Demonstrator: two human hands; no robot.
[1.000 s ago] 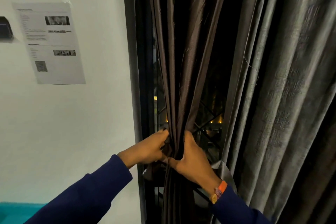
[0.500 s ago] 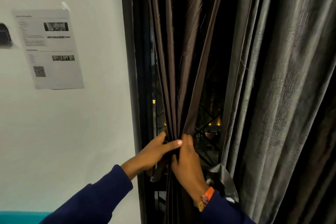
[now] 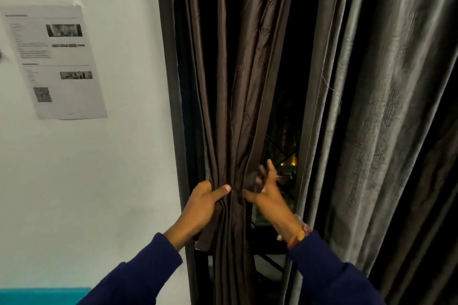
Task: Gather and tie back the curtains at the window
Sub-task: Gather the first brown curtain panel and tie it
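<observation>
A dark brown curtain [image 3: 238,82] hangs in narrow folds at the left side of the window, pinched into a bundle at waist height. My left hand [image 3: 203,205] grips that bundle from the left, thumb across the front. My right hand [image 3: 269,193] is at the bundle's right side with its fingers spread and blurred, its thumb touching the fabric. A wider grey curtain [image 3: 371,119] hangs loose to the right. No tie-back is visible.
Between the two curtains shows dark window glass [image 3: 285,146] with a metal grille and small lights outside. A black window frame [image 3: 171,106] borders a white wall with a printed sheet [image 3: 57,62] taped on it. A teal strip [image 3: 42,296] lies at bottom left.
My right hand let go of the bundle and spread its fingers, moving right. My left hand closed around the gathered brown curtain. The view shifted slightly.
</observation>
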